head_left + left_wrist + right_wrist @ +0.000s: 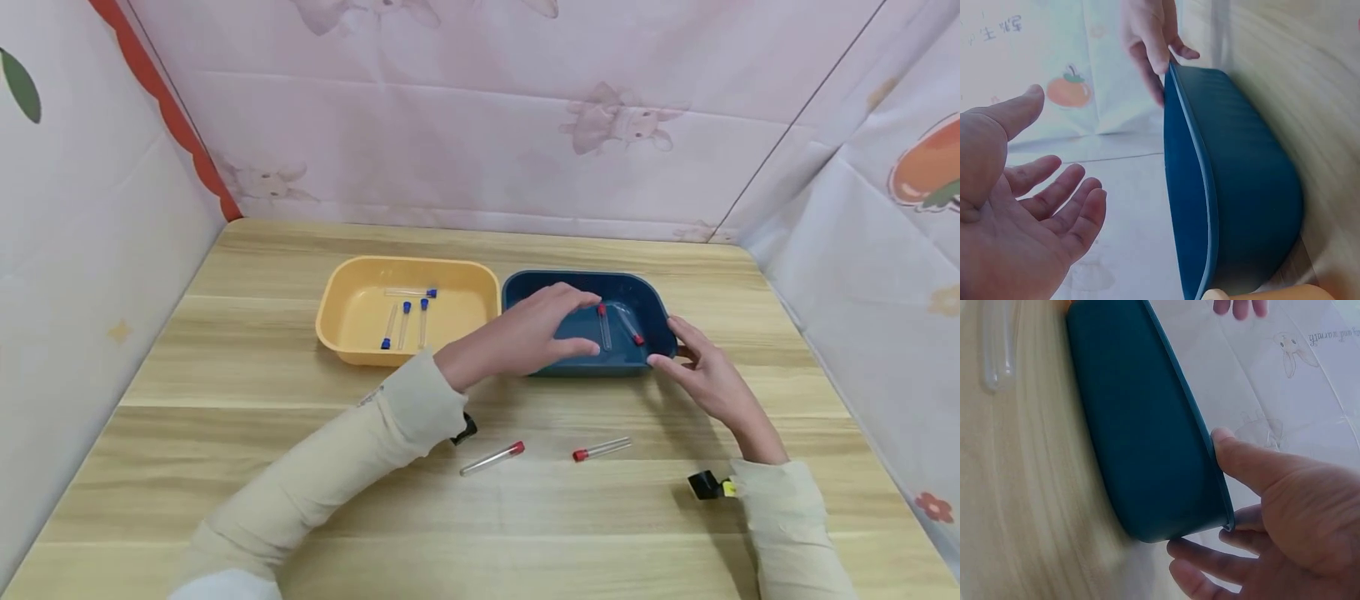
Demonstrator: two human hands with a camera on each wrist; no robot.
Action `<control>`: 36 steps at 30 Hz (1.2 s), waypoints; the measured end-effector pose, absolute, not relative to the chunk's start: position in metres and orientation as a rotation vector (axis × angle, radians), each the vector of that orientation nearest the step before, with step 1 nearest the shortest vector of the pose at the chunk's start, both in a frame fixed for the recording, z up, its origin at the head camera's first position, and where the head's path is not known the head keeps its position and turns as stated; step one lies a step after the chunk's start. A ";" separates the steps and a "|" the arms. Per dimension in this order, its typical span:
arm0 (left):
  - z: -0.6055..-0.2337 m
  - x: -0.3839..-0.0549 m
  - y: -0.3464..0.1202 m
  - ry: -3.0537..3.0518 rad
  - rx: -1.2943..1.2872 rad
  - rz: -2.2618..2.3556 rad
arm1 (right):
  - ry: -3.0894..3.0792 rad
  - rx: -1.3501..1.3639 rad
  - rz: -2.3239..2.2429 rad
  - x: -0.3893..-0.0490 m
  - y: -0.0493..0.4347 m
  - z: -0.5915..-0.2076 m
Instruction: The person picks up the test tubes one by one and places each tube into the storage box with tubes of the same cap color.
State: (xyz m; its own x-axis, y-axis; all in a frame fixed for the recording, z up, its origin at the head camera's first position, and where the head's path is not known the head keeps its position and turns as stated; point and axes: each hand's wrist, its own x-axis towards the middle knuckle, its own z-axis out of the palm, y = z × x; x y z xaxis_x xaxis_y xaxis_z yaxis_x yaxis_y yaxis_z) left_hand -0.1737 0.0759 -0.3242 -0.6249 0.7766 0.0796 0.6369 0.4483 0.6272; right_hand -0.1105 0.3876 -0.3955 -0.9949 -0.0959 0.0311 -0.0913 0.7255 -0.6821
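My left hand (528,332) hovers over the left part of the dark blue tray (585,369), thumb and fingers spread, nothing between them. In the left wrist view the same hand (1016,219) is beside the tray's rim with its palm showing. My right hand (708,375) grips the tray's near right corner; in the right wrist view its thumb touches the rim and the fingers bend round the end wall. Inside this tray lie two red-capped test tubes, one upright in view (604,327) and one slanted (630,325); the left hand may hide others.
A yellow tray (330,321) with several blue-capped test tubes (406,325) stands against the blue tray's left side. Two red-capped test tubes lie on the wooden table (570,517) in front: a left one (492,459) and a right one (602,449). Fabric walls (465,158) surround the table.
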 end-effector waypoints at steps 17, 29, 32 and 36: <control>-0.338 -0.131 0.035 2.385 1.225 0.897 | 2.908 -0.160 -1.135 -0.113 0.388 -0.398; -0.368 -0.120 0.007 2.373 1.202 0.870 | 2.910 -0.158 -1.129 -0.113 0.388 -0.400; -0.377 -0.119 0.004 2.355 1.190 0.874 | 2.916 -0.160 -1.129 -0.113 0.388 -0.402; -0.389 -0.117 0.001 2.350 1.184 0.846 | 2.924 -0.168 -1.132 -0.113 0.387 -0.404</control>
State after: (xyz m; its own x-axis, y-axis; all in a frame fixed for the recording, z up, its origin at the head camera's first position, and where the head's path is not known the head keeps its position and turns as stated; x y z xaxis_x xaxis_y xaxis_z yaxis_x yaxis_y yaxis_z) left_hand -0.1165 0.0010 -0.3895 -0.5759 0.8153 -0.0605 0.5898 0.4656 0.6598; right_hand -0.1129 0.3871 -0.4040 -0.9943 -0.1000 0.0369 -0.0988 0.7345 -0.6714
